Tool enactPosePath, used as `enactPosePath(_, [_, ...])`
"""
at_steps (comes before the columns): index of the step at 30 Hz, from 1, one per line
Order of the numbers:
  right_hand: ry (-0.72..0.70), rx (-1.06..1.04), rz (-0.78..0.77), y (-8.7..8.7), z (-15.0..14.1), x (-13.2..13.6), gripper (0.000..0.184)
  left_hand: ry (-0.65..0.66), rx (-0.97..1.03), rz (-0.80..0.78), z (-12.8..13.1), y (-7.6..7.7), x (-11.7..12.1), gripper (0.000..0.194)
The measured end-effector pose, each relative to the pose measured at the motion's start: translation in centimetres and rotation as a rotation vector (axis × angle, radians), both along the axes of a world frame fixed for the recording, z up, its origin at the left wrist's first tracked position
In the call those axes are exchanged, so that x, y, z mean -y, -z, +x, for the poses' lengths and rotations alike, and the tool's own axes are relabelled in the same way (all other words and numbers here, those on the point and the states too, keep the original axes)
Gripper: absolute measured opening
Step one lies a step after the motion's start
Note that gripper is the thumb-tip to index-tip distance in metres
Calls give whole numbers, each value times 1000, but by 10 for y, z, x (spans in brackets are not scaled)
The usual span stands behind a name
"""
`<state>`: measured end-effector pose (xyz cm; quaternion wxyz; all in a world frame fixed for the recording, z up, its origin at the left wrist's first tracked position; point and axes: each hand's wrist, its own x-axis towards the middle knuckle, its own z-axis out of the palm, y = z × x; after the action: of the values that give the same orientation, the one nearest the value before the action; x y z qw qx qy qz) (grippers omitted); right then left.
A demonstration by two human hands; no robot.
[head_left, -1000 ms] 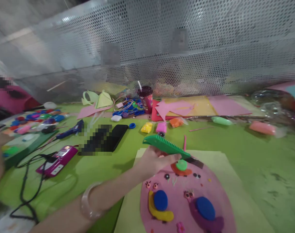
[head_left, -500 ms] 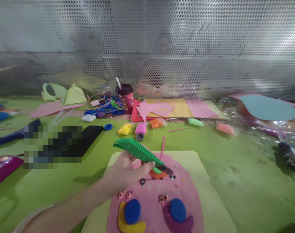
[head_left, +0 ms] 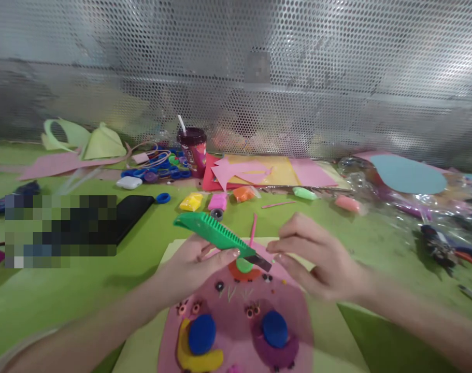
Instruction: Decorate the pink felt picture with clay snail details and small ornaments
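Leftward, a black phone (head_left: 133, 215) lay on a green table (head_left: 154, 230); a person's left hand (head_left: 195, 263) clasped a green cutter (head_left: 220, 233), fingers closed, above a pink disc (head_left: 236, 331); the right hand (head_left: 323, 259), fingertips barely parted, hovered beside the blade (head_left: 261, 261), any grip unclear.

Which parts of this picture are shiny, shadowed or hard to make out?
Head view: pale glare streaks the perforated metal panel; blocky pixels mask a patch beside the black phone; soft shadow darkens the green table beside the left forearm; ridges on the green cutter read clearly.
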<state>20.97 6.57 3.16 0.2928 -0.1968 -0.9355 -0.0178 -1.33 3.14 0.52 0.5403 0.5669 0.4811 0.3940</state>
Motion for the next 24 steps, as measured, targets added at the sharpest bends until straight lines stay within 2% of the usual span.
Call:
enactPosePath(3, [-75,-72,-171,12,-2,1,11,31,-78,-13,-4,-5,0,18])
enactPosePath(9, [11,-106,-413,32,-3,1,8,44,-122,1,-6,-9,-1,20])
enactPosePath(14, [-6,-75,-467,37,-3,-1,12,21,-109,70,-11,1,-4,18])
enactPosePath(20, [22,-77,-542,38,-5,1,12,52,-44,49,-14,7,-7,22])
enactPosePath(24, [-3,-77,-521,45,-3,-1,11,61,-125,41,-15,8,-7,28])
